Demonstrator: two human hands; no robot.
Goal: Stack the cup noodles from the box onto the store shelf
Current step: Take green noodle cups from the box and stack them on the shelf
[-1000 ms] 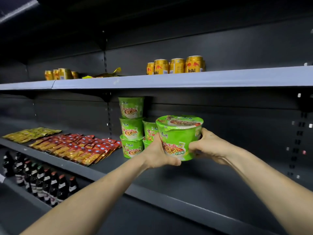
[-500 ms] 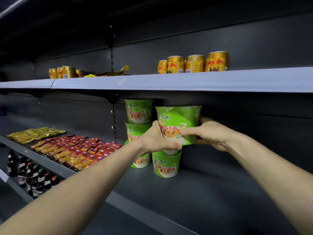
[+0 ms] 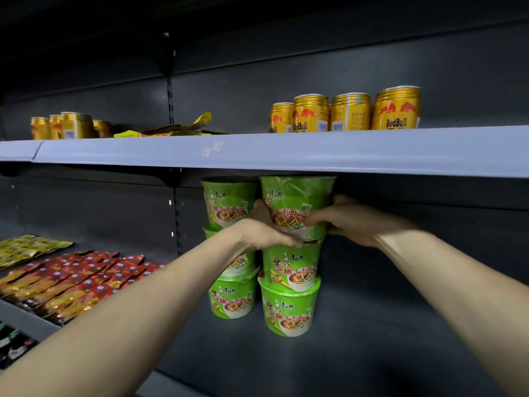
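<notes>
Left hand (image 3: 263, 230) and right hand (image 3: 355, 222) are clasping the cup (image 3: 297, 196), now settling it atop the right stack (image 3: 289, 282); release likely next.

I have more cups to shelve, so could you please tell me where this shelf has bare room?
Bare: the dark shelf floor right of the right-hand stack, and the strip in front of both stacks. Crowded: red packets fill the left, and the top cup, gripped by left hand and right hand, nearly reaches the upper shelf.
</notes>
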